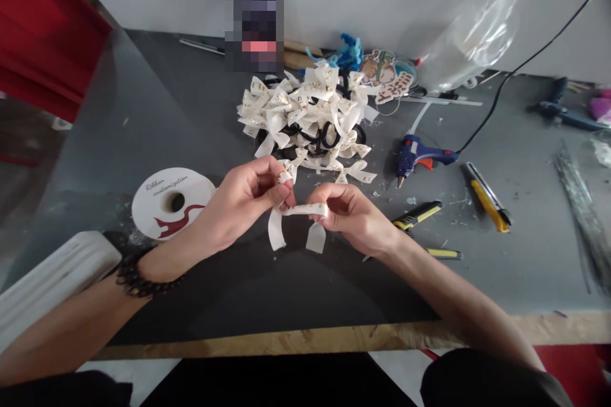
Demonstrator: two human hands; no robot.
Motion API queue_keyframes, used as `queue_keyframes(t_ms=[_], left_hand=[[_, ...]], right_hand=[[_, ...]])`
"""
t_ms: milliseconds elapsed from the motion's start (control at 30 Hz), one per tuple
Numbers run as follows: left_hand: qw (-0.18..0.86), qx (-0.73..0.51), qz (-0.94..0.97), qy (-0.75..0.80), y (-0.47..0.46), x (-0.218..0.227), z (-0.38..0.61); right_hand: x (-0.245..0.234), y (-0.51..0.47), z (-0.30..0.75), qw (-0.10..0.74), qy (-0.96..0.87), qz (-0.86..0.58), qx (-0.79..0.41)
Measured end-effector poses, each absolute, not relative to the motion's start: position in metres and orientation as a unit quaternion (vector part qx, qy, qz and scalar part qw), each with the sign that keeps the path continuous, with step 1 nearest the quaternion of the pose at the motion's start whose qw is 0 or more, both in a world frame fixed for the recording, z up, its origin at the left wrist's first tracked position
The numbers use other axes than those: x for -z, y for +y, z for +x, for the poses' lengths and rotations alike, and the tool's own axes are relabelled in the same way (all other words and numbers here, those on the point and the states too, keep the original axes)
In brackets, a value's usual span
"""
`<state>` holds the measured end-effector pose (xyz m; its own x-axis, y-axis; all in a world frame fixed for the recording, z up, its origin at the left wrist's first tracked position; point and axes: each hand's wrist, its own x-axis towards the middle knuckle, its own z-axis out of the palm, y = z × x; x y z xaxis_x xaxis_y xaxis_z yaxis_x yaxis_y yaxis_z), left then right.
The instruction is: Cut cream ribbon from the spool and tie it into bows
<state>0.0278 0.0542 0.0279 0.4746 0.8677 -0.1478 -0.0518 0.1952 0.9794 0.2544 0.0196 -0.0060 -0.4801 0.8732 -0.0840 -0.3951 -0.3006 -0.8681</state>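
Between my hands is a looped white ribbon (305, 209) with gold lettering, its two cut tails hanging down. My left hand (255, 187) pinches the ribbon's left end between thumb and fingers. On the other side, my right hand (351, 216) is closed on the right loop, thumb against bent fingers. Just beyond my fingers lies a heap of white ribbon bows (305, 105), with black elastic loops showing among them. A ribbon spool (150, 203) with a white printed face lies left of my left wrist.
A blue glue gun (420, 156) with a black cord lies to the right. Near it are a yellow utility knife (489, 197) and yellow-black handled scissors or pliers (420, 215), partly behind my forearm. Blue pliers (563, 108), a clear plastic bag (470, 44) and a pixelated object (255, 6) are farther back.
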Motion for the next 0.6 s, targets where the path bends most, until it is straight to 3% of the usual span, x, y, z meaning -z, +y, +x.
queue_keyframes(t_ms=[333, 600], left_hand=[[0.693, -0.292, 0.57, 0.331, 0.037, -0.043, 0.032], [0.751, -0.318, 0.495, 0.3, 0.04, -0.03, 0.032]], right_hand=[[0.004, 0.0, 0.23, 0.476, -0.302, -0.244, -0.789], [-0.001, -0.009, 0.226, 0.524, -0.27, -0.324, -0.74]])
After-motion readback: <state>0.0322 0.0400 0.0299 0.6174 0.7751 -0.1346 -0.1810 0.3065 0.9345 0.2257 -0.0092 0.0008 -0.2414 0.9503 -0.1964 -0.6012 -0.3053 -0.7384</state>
